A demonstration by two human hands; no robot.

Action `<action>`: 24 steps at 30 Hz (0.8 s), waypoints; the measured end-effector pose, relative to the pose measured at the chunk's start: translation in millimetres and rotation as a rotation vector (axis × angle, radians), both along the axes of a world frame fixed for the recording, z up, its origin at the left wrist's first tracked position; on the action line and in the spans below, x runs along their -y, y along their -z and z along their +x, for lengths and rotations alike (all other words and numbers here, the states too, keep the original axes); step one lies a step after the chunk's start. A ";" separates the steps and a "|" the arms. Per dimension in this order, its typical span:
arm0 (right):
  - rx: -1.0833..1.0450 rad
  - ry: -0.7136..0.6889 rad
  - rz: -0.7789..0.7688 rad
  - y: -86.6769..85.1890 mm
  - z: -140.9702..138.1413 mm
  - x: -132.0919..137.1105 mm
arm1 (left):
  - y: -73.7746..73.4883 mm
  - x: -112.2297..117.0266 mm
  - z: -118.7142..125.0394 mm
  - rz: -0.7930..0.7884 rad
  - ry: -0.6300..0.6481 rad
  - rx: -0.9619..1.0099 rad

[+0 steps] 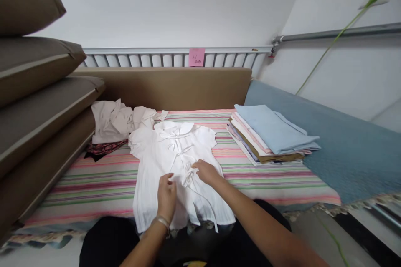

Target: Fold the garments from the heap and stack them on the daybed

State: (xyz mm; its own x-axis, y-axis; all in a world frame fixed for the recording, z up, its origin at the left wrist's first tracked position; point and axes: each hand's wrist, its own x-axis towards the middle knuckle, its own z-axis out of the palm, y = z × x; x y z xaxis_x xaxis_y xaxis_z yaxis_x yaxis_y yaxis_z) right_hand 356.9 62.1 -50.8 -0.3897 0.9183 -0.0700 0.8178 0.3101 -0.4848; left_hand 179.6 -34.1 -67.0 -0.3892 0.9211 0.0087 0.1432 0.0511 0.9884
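A white short-sleeved blouse (175,154) with ribbon ties down its front lies spread flat on a striped sheet (94,183), collar away from me. My left hand (166,196) rests on the lower front of the blouse, fingers closed in a pinch on a ribbon tie. My right hand (205,171) is just right of the middle tie, fingers curled on the fabric and ribbon there. A bracelet sits on my left wrist.
A stack of folded clothes (269,135), light blue on top, sits to the right. Crumpled pale garments (119,121) and a dark patterned cloth (102,148) lie at the back left. Brown cushions (37,104) are stacked on the left, a blue blanket (344,150) on the right.
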 end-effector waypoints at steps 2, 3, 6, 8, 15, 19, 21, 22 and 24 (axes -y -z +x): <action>0.053 -0.004 0.044 1.4 0.1 1.6 | -0.4 16.9 15.0 0.132 0.246 -0.328; 0.072 -0.003 0.062 1.2 -0.4 1.7 | -1.1 22.7 22.4 0.167 0.360 -0.512; 0.106 0.011 0.111 -1.4 0.0 1.7 | -3.8 27.7 40.3 0.086 0.558 -0.963; 0.115 0.030 0.135 -2.5 4.0 2.2 | -6.0 25.3 47.1 0.008 0.633 -1.139; 0.074 0.112 0.134 9.6 30.9 7.7 | -13.1 40.7 13.5 0.016 0.679 -1.035; -0.018 0.147 0.168 12.3 44.2 18.7 | 4.5 62.7 -63.2 0.013 0.457 -0.813; -0.114 0.229 0.209 15.1 55.2 28.6 | 22.0 74.6 -102.2 -0.034 0.277 -0.650; -0.174 0.295 0.216 18.1 62.4 34.4 | 31.8 80.2 -117.9 -0.087 0.176 -0.537; -0.305 0.456 0.168 27.6 78.6 46.5 | 50.3 89.3 -138.0 -0.235 0.007 -0.286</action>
State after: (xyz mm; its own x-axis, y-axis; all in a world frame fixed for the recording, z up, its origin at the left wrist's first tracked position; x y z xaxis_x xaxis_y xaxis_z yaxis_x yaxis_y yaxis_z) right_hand 435.5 15.6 -78.3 0.0682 0.9871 0.1445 0.7179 0.0520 -0.6942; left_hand 41.7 -123.4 -117.3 -0.3953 0.9135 -0.0956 0.4128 0.2696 0.8700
